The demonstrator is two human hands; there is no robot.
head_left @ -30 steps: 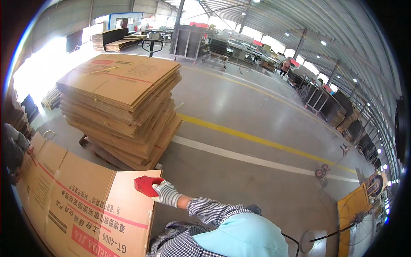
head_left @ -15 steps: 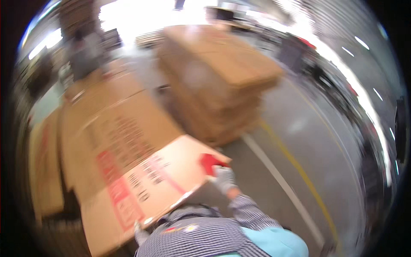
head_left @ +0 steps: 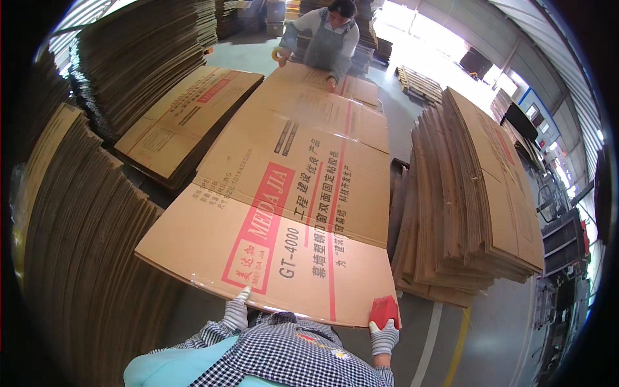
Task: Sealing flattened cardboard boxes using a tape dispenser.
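Note:
A large flattened cardboard carton (head_left: 290,193), brown with red and black print, stretches away from me. My left hand (head_left: 237,312), in a grey-white striped glove, grips its near edge, thumb on top and the other fingers hidden below. At the near right corner my right hand (head_left: 385,335), gloved alike, is closed on a small red flat piece (head_left: 383,311) lying against the cardboard; its exact kind is unclear. Clear tape shines along the near edge. Across the carton a co-worker (head_left: 329,39) holds a yellowish tape roll (head_left: 278,54) and rests a hand on the far end.
Tall stacks of flattened cartons stand on the right (head_left: 464,193) and on the left (head_left: 77,238). Another flat carton pile (head_left: 187,122) lies beyond at the left. A wooden pallet (head_left: 419,86) is at the far right. White and yellow floor lines (head_left: 459,342) run on the right.
My view has swung left, bringing the carton to the middle and the co-worker into clear sight. Both hands are still at the carton's near edge, the red piece still with my right.

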